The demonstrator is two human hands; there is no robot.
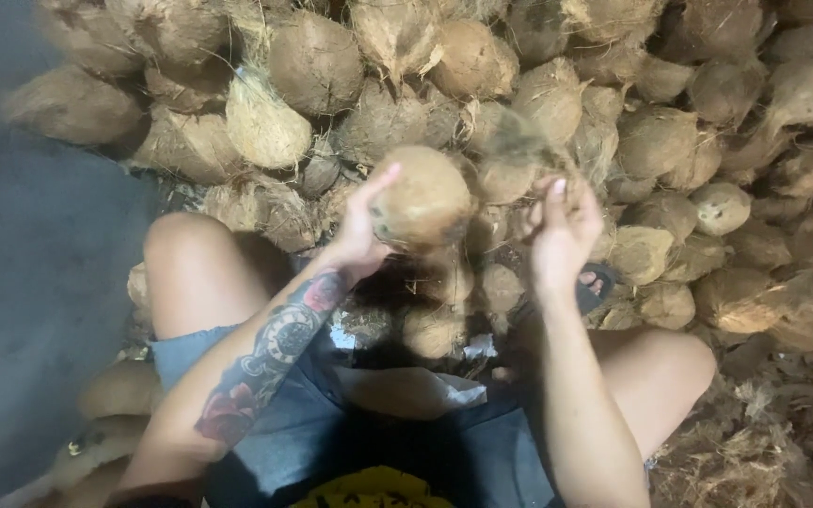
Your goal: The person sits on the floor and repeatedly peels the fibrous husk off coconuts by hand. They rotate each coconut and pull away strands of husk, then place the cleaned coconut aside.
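Left hand holds a coconut; right hand apparently empty.

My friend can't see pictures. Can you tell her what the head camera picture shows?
A seated person's left hand holds up a round brown coconut, while the right hand, open, is blurred beside it. In front rises a big pile of husked coconuts, with loose husk fibre on the ground at right.

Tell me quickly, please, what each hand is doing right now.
Left hand: grips a husked coconut.
Right hand: open, fingers raised, holding nothing clear; blurred fibre above it.
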